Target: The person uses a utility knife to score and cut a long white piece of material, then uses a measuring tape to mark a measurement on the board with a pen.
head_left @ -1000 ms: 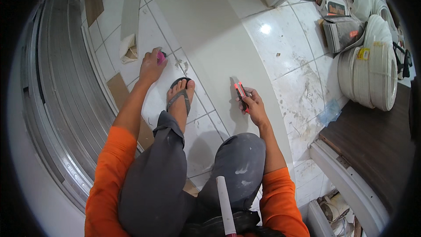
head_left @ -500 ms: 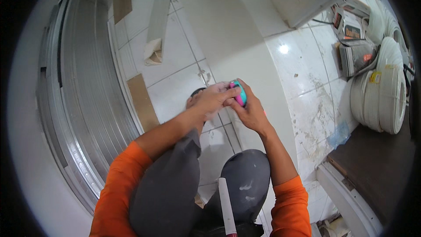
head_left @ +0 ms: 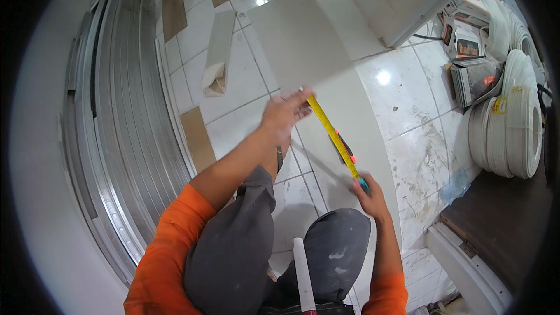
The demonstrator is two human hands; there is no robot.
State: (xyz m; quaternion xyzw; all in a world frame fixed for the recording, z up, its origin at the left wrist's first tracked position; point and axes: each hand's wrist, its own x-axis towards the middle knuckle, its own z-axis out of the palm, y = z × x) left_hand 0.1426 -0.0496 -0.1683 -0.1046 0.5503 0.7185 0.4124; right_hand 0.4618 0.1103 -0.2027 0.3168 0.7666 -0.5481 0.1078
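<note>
1. my left hand (head_left: 282,116), nearly closed, pinches the end of the yellow tape blade (head_left: 328,127).
2. my right hand (head_left: 373,198) curls around its teal case (head_left: 364,185).
3. between my hands, the blade passes over a red-and-black cutter (head_left: 346,144) on the pale panel (head_left: 297,32).

Tape measure (head_left: 331,131) | yellow blade out straight, slanting | teal case (head_left: 364,185) in right hand (head_left: 371,198) | over pale panel (head_left: 309,41)

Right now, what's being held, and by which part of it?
A tape measure: the right grip has its teal case; the left grip has the free end of its yellow blade.
</note>
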